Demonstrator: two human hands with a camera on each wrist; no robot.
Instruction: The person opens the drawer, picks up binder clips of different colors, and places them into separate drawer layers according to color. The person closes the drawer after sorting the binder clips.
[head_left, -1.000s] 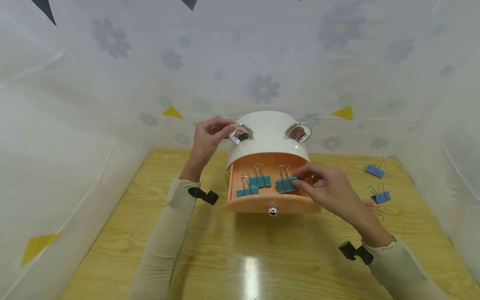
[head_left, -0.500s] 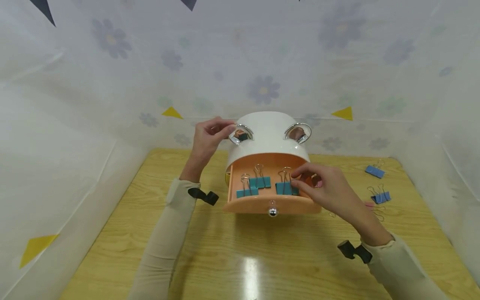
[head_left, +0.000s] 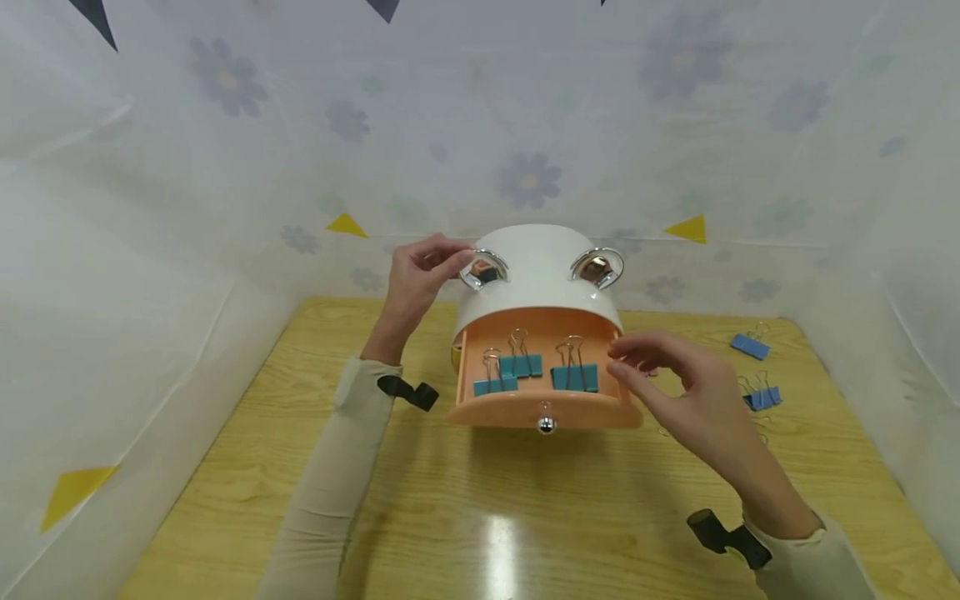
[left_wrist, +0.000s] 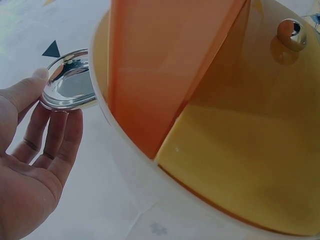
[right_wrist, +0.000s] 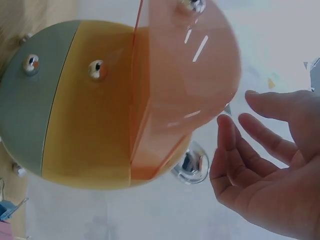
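Three teal clips (head_left: 574, 377) lie in the open orange drawer (head_left: 540, 408), blue clips (head_left: 761, 397) remain on the table (head_left: 480, 517); right hand (head_left: 686, 392) empty, fingers relaxed, left hand (head_left: 416, 279) pinching the chrome ring (head_left: 482, 268).

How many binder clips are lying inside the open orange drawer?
3 teal binder clips are in the orange drawer: one front left, one behind it, one on the right. The right hand may hide more.

White domed storage box (head_left: 536, 267) at the table's far edge — its orange top drawer (head_left: 540, 400) pulled open, three teal binder clips (head_left: 575, 375) lying flat inside.
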